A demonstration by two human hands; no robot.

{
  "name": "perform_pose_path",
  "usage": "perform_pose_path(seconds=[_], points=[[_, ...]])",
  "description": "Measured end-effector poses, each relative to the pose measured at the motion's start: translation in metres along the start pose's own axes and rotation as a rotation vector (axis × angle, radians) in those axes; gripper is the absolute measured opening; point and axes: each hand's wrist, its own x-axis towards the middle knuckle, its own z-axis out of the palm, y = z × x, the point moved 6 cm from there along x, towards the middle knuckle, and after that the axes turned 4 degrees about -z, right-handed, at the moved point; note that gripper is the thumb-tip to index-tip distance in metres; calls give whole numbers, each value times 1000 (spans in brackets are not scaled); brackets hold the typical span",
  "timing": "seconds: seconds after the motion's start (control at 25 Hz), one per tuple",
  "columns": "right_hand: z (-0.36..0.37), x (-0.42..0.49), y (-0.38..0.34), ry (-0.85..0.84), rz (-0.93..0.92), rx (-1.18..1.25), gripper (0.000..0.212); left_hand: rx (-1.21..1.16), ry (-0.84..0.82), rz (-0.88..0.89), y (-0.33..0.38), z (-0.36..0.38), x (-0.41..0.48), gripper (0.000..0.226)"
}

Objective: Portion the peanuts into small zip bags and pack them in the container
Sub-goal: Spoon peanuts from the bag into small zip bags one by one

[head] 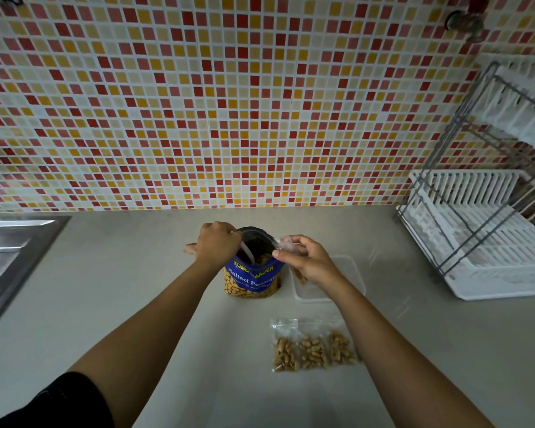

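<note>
A blue salted-peanut bag (253,278) stands open in the middle of the counter. My left hand (217,242) grips a pale spoon (247,252) whose bowl dips into the bag's mouth. My right hand (306,261) pinches a small clear zip bag (286,242) at the bag's right rim; a few peanuts show in its lower end. A clear plastic container (349,267) lies just right of the peanut bag, partly under my right wrist. Three filled small zip bags (314,350) lie side by side nearer to me.
A steel sink (10,257) sits at the left edge of the grey counter (136,273). A white dish rack with a metal frame (482,236) fills the right side. A mosaic-tiled wall rises behind the counter.
</note>
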Motion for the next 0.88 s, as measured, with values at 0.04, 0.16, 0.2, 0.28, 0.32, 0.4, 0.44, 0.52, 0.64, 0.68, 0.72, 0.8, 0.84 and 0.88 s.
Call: perform_pose_path(seconds=[0.04,0.16,0.2,0.28,0.32,0.4,0.44,0.52,0.64,0.68,0.72,0.8,0.84,0.88], points=[[0,-1,0,-4,5,2,55,-44,-2,-35,-4,1,0,23],[1,-1,0,-21,7,-5,55,-142,27,-80,-12,-1,-1,23],[0,-1,-1,-22,9,-10,54,-162,36,-77,-13,-3,-1,25],[-1,-2,-1,-23,8,-10,52,-227,48,-73,-16,-6,0,26],[-1,-2,-1,-23,5,-10,52,-268,40,-86,-17,-8,0,26],[0,-5,-4,-32,-4,-19,52,-345,8,-128,-19,-8,0,25],[1,-7,-5,-39,-10,-22,52,-389,-4,-156,-20,-8,-1,24],[0,-9,-9,-36,-30,-30,52,-467,-5,-198,-21,-10,-2,25],[-5,-12,-18,19,-82,-48,51,-557,13,-247,-26,-15,1,25],[-8,-13,-23,35,-99,-58,50,-596,8,-273,-29,-16,3,25],[-9,-13,-26,46,-114,-73,49,-631,4,-298,-32,-17,3,26],[-11,-15,-32,49,-137,-121,48,-680,0,-333,-37,-19,4,28],[-11,-16,-34,47,-141,-146,49,-690,5,-336,-39,-21,4,29],[-11,-16,-35,46,-141,-168,50,-693,19,-333,-41,-24,5,29]])
